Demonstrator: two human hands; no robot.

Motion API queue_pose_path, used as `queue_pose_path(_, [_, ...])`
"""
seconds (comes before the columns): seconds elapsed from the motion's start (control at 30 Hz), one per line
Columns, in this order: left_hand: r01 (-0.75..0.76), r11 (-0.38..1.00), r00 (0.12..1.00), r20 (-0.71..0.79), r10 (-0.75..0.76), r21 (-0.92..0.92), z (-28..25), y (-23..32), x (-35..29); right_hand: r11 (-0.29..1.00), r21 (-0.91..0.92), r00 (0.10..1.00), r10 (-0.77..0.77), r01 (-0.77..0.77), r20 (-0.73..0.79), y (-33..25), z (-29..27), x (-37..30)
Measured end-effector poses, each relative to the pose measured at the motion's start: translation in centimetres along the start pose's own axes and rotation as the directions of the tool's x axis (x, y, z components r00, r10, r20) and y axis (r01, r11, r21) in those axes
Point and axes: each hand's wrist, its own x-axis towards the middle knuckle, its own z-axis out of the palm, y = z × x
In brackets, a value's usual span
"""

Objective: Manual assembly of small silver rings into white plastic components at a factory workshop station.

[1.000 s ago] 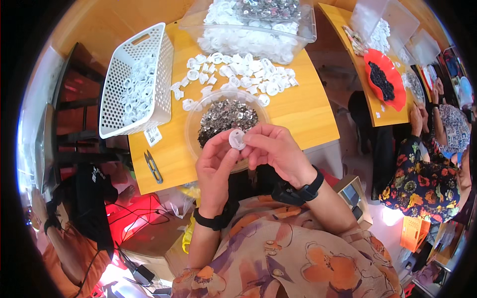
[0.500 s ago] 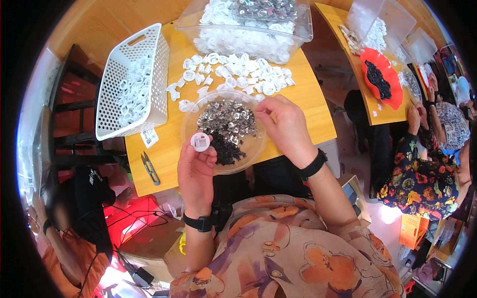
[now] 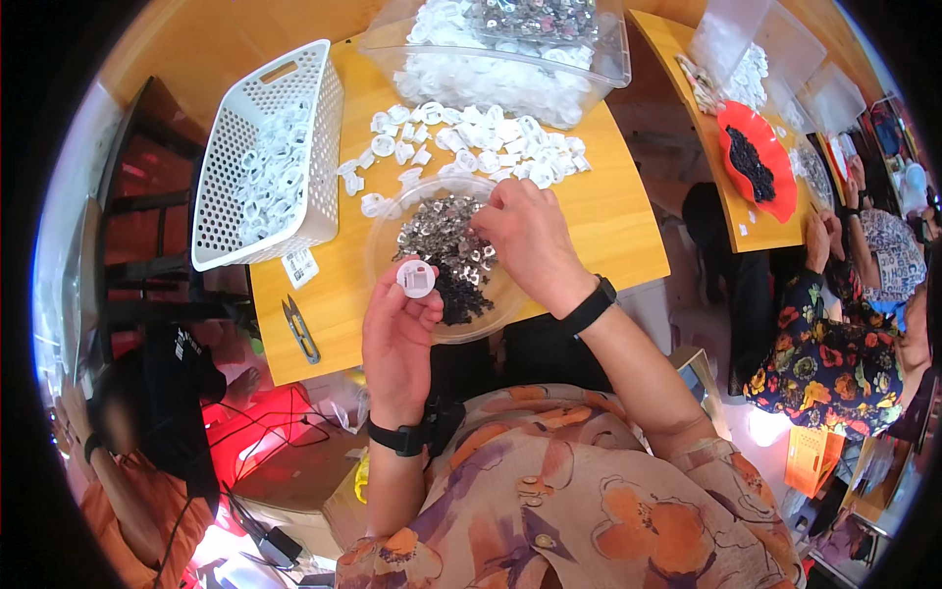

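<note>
My left hand (image 3: 396,344) pinches a round white plastic part (image 3: 417,279) at the near left rim of a clear round bowl (image 3: 510,312). The part's recessed face is turned up. Inside the bowl lies a heap of small silvery metal pieces (image 3: 437,228), with a smaller pile of black pieces (image 3: 459,306) on its near side. Over the heap's right side, my right hand (image 3: 535,240) is bent down with its fingertips closed together; what they hold, if anything, cannot be made out. More white plastic parts (image 3: 491,133) are spread across the table behind the bowl.
At the left stands a white perforated basket (image 3: 319,187) of white parts, with thread snips (image 3: 301,330) in front. A clear bin (image 3: 613,64) heaped with white parts is at the back. On the right, people sit by another table with a red dish (image 3: 785,182).
My right hand has moved left from the bowl's right rim to over the metal pieces. My left hand, still holding the white part, has shifted slightly right.
</note>
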Motion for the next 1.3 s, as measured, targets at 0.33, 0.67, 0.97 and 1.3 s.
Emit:
queue_pose_path(0.33, [-0.005, 1.000, 0.999, -0.047, 0.006, 0.029, 0.4, -0.1, 0.0, 0.996, 0.092, 1.000, 0.018, -0.017, -0.014, 0.2, -0.6, -0.4])
queue_pose_path(0.67, [0.056, 0.975, 0.997, -0.065, -0.043, 0.215, 2.0, -0.3, 0.7, 0.775, 0.598, 0.979, 0.156, -0.205, 0.134, -0.6, -2.4, -0.6])
queue_pose_path(0.97, [-0.076, 0.858, 0.988, -0.081, 0.135, 0.507, 3.9, -1.8, 1.4, 0.527, 0.788, 0.948, 0.202, -0.317, 0.247, -1.5, -3.3, -1.0])
queue_pose_path(1.3, [-0.122, 0.789, 0.978, -0.062, 0.199, 0.603, 4.3, -2.4, 1.3, 0.616, 0.742, 0.956, 0.267, -0.266, 0.121, -2.2, -2.4, -1.8])
